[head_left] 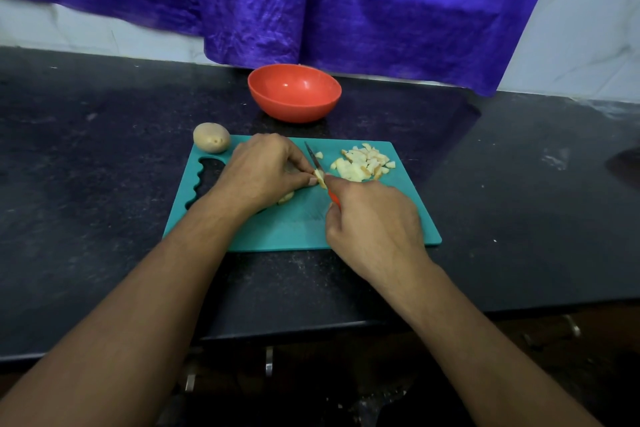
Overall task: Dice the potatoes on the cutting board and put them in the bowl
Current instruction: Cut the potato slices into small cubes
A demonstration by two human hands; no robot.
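Observation:
A teal cutting board (298, 222) lies on the dark counter. My left hand (263, 170) pinches a small potato piece (320, 179) at the board's middle. My right hand (374, 222) grips a knife (314, 159) with a red handle; its blade rests on that piece. A pile of diced potato (362, 163) lies at the board's far right. A whole potato (211, 137) sits at the board's far left corner. Another potato piece (286, 197) peeks out under my left hand. The orange bowl (294, 92) stands empty behind the board.
A purple cloth (346, 3) hangs down the white tiled wall to the counter's back edge. The black counter (86, 166) spreads to both sides of the board. Its front edge runs below my forearms.

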